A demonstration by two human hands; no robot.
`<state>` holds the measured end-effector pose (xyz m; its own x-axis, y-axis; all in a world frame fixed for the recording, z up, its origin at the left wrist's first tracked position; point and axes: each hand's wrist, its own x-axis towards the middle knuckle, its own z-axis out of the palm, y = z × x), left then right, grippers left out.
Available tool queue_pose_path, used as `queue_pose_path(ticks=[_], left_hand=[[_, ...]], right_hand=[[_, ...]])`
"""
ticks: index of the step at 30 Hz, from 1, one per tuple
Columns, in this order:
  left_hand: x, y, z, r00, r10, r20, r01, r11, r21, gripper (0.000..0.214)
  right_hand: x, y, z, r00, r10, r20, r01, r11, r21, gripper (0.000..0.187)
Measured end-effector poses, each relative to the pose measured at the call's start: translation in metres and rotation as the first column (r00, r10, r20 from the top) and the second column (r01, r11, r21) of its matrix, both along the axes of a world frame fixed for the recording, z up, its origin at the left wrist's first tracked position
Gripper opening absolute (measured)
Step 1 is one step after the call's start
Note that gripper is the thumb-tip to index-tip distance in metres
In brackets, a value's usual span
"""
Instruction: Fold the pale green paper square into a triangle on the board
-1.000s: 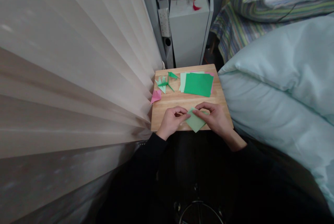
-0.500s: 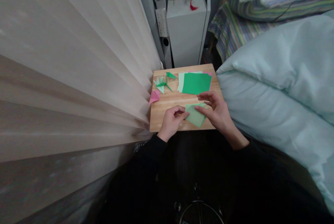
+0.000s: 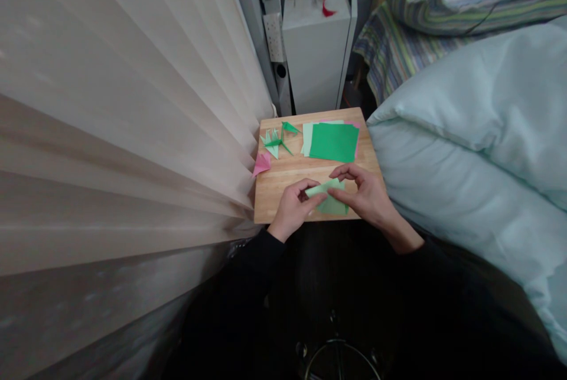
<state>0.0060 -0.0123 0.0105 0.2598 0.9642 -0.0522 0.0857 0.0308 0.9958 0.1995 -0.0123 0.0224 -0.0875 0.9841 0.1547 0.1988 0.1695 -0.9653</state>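
Observation:
A light green sheet of origami paper (image 3: pixel 333 205), partly folded, is held between my two hands over the near side of a small wooden table (image 3: pixel 283 181). My left hand (image 3: pixel 292 205) pinches its left corner between thumb and fingers. On the other side, my right hand (image 3: pixel 365 195) has its thumb pressed on the paper, with the fingers curled behind its upper edge. Beyond my right hand lies a stack of paper with a dark green sheet (image 3: pixel 334 142) on top. Folded green paper cranes (image 3: pixel 275 142) and a pink folded paper piece (image 3: pixel 262 163) rest at the table's left.
A pale curtain (image 3: pixel 177 102) hangs close along the table's left side. On the right, a bed with a light blue quilt (image 3: pixel 465 114) presses near the table edge. Behind stands a white cabinet (image 3: pixel 316 55) with small ornaments on top.
The light green paper has turned and its upper left part now stands up as a flap. My right hand has moved slightly left and its fingers have curled in closer to the paper.

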Motion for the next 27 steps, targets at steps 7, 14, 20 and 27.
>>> queue_pose_path(ticks=[7, 14, 20, 27], left_hand=[[0.0007, -0.002, 0.0011, 0.996, 0.081, -0.026, -0.079, 0.994, 0.071, 0.024], [0.0004, -0.0034, 0.0036, 0.998, 0.051, -0.029, -0.049, 0.996, 0.068, 0.019], [-0.0012, -0.0026, 0.0006, 0.996, 0.062, -0.058, -0.057, 0.995, 0.082, 0.019], [-0.0017, -0.0039, 0.0037, 0.997, 0.072, -0.034, -0.07, 0.995, 0.068, 0.021]], right_hand=[[-0.0055, -0.0039, 0.0054, 1.0, 0.026, -0.014, -0.026, 1.0, 0.006, 0.019], [-0.0036, -0.0029, 0.0024, 0.996, -0.002, -0.089, 0.004, 0.999, 0.031, 0.023], [0.0014, 0.0003, 0.0025, 0.992, -0.007, -0.129, 0.01, 1.0, 0.025, 0.019], [0.0033, 0.0007, 0.0065, 0.997, 0.07, -0.045, -0.07, 0.998, 0.009, 0.021]])
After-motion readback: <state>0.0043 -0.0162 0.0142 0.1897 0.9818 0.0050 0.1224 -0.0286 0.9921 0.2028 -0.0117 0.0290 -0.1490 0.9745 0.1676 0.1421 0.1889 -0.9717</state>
